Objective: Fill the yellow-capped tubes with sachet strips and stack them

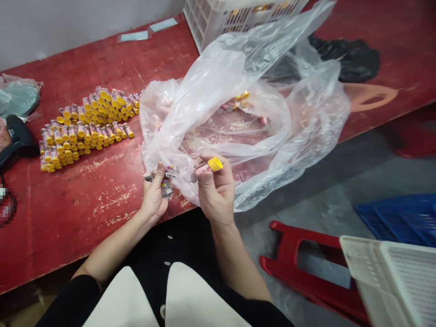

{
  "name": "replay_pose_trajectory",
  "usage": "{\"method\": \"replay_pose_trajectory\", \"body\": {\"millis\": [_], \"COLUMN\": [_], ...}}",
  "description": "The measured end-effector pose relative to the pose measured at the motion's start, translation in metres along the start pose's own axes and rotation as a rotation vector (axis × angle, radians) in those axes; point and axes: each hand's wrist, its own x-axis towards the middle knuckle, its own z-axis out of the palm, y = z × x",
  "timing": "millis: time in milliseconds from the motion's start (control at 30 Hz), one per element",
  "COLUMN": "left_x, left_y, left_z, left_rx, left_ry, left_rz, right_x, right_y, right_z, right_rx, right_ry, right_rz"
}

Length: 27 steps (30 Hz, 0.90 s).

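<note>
My right hand [218, 195] pinches a small clear tube with a yellow cap [206, 168], its cap turned up and to the right. Close by on the left, my left hand [155, 195] is closed on several printed clear plastic sleeves [166, 184]. Behind both hands spreads a large translucent plastic bag [218, 72], its mouth open, with a few yellow-capped tubes [240, 100] inside. Stacked in rows at the left lie many yellow-capped tubes [88, 127] wrapped in printed film.
The red table [112, 200] carries a black hair dryer [22, 136] at far left, a white crate [204, 22] behind, a black bag [357, 59] and an orange handled item [371, 96]. A red stool [306, 272], blue crate [402, 218] and white basket [371, 268] stand at right.
</note>
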Motion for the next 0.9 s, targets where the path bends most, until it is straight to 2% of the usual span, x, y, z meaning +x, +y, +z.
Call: {"method": "replay_pose_trajectory", "body": {"millis": [133,233,400,533,733,900], "left_x": [-0.005,-0.006,-0.002,0.002,0.0,0.001], "left_y": [0.0,0.001,0.001,0.001,-0.003,-0.008], "left_z": [-0.002,-0.002,0.0,-0.001,-0.002,-0.005], "left_rx": [0.024,0.029,0.045,0.091,0.116,0.103], "left_ry": [-0.069,-0.107,-0.073,-0.041,-0.074,-0.065], "left_rz": [-0.107,-0.126,-0.076,-0.083,-0.06,0.004], "right_x": [0.001,0.001,-0.001,-0.003,-0.011,-0.017], "right_y": [0.004,0.005,0.004,0.003,-0.003,-0.008], "right_z": [0.007,0.004,-0.007,-0.014,-0.016,-0.016], "right_rx": [-0.014,0.057,0.053,0.123,0.05,0.03], "right_ry": [0.067,0.106,0.083,0.104,0.01,0.016], "right_rz": [-0.032,-0.047,0.009,-0.001,-0.02,-0.052]}}
